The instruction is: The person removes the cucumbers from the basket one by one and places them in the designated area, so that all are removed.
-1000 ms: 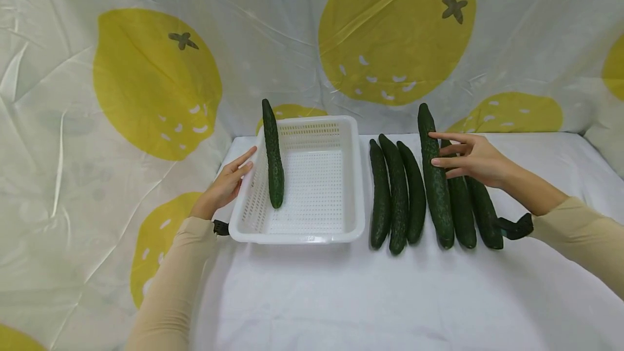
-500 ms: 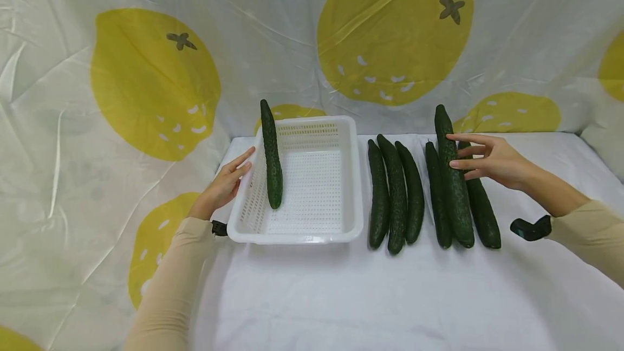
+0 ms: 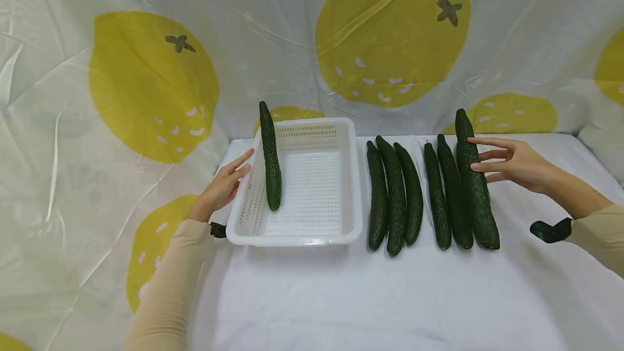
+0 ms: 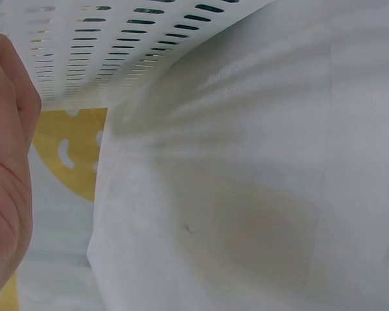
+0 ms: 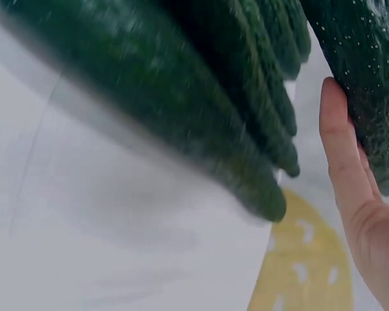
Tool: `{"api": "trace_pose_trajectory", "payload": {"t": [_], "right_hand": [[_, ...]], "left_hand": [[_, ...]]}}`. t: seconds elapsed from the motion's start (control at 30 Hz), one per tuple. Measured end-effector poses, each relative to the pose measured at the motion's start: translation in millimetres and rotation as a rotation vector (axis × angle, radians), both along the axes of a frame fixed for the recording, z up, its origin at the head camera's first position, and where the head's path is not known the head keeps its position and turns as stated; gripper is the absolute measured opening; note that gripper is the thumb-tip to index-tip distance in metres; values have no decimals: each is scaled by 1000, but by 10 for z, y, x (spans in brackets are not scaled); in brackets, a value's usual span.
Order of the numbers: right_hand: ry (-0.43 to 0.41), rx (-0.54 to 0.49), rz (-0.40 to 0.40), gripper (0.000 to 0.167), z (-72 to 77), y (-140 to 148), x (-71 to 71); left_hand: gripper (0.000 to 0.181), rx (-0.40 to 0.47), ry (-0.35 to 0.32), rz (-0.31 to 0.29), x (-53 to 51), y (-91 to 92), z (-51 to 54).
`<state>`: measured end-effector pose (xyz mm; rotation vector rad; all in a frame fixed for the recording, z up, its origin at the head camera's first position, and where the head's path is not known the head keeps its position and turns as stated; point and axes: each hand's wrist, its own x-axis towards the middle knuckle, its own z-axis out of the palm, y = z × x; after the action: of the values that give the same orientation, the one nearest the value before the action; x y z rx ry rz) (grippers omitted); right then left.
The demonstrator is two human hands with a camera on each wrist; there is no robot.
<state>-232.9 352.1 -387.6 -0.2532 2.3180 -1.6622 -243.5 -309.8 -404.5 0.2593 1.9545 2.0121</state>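
Observation:
A white plastic basket (image 3: 312, 240) stands left of centre, and my left hand (image 3: 219, 191) grips its left rim. In the left wrist view, that hand (image 4: 6, 168) is beside the perforated basket wall (image 4: 126, 48). One cucumber (image 3: 272, 161) leans inside the basket, its upper end above the back left rim. My right hand (image 3: 517, 164) holds a second cucumber (image 3: 470, 164) between thumb and fingers, over the right end of a row, and it hides much of what lies beneath. The right wrist view shows this held cucumber (image 5: 366, 71) raised above the others.
Three cucumbers (image 3: 395, 199) lie together right of the basket. Past a narrow gap, more cucumbers (image 3: 437, 199) lie side by side under the right hand. White cloth (image 3: 370, 302) covers the table; a lemon-print curtain (image 3: 273, 31) hangs behind it and along the left.
My right hand has moved rightward with its cucumber, passing above the right group from its left end to its right end. The left hand and basket have stayed in place.

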Motion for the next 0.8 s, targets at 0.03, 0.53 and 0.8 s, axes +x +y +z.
{"api": "trace_pose_trajectory", "payload": {"t": [0.03, 0.53, 0.8], "right_hand": [[-2, 1, 3, 67, -3, 33, -1], [-14, 76, 49, 66, -100, 436, -9], [-21, 92, 59, 66, -180, 571, 7]], "left_hand": [[55, 6, 0, -3, 1, -2, 2], [56, -9, 6, -19, 12, -17, 22], [56, -11, 2, -18, 6, -17, 20]]}}
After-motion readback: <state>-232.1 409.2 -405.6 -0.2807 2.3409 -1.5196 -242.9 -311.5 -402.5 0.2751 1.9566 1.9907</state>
